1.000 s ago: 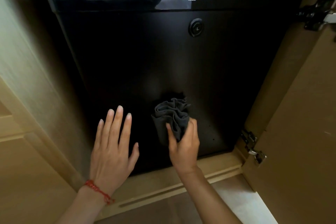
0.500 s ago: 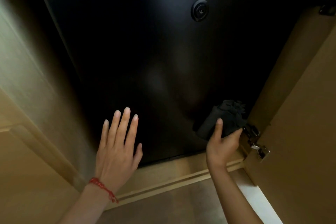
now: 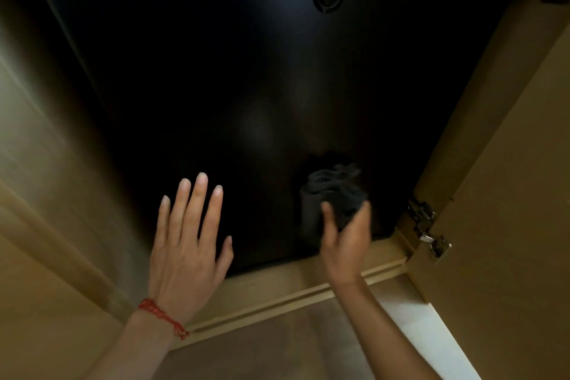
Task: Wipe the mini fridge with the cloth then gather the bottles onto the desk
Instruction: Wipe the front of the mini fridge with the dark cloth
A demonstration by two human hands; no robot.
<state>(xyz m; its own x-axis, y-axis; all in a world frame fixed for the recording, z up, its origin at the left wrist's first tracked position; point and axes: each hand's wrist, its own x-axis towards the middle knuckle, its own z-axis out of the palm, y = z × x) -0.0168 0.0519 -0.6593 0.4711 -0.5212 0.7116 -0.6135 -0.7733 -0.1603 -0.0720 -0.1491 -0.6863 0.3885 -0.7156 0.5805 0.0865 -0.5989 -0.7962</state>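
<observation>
Wiping is under way: the right hand (image 3: 345, 237) clutches the bunched dark cloth (image 3: 334, 191) against the mini fridge (image 3: 246, 71) door, lower right of frame. The left hand (image 3: 188, 234) lies spread flat, lower left. No bottles or desk visible; gathering remains.

right hand (image 3: 345, 241) pressing cloth (image 3: 334, 194), fridge door (image 3: 246, 71)

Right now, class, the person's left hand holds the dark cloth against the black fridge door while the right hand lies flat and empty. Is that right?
Not quite: the hands are swapped. In the head view the right hand holds the dark cloth against the black fridge door, while the left hand lies flat and empty.
</observation>
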